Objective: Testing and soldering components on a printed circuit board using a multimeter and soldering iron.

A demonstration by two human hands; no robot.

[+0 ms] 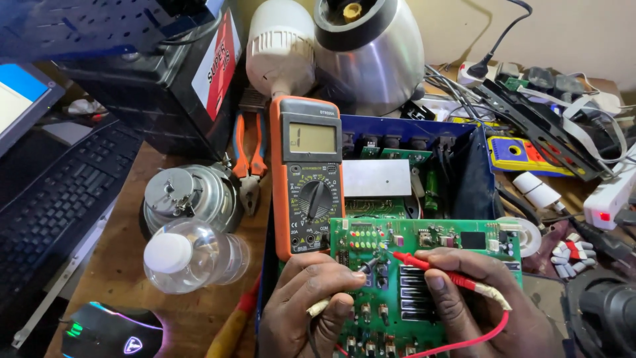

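Head view is showing the green circuit board (424,278) lying over the blue case (424,126), mid-probing: right hand (464,292) pinching the red probe (424,262), left hand (311,298) pinching the black probe (368,267). Next, likely, reading the orange multimeter (306,172) steadily.

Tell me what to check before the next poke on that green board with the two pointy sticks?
1. Red stick held firmly in the right hand: ok.
2. Black stick held in the left hand: ok.
3. Both tips resting on the green board: ok.
4. Meter screen facing up, showing a reading: ok.
5. Dial set correctly: cannot tell.
6. Water bottle lying away from the board: ok.
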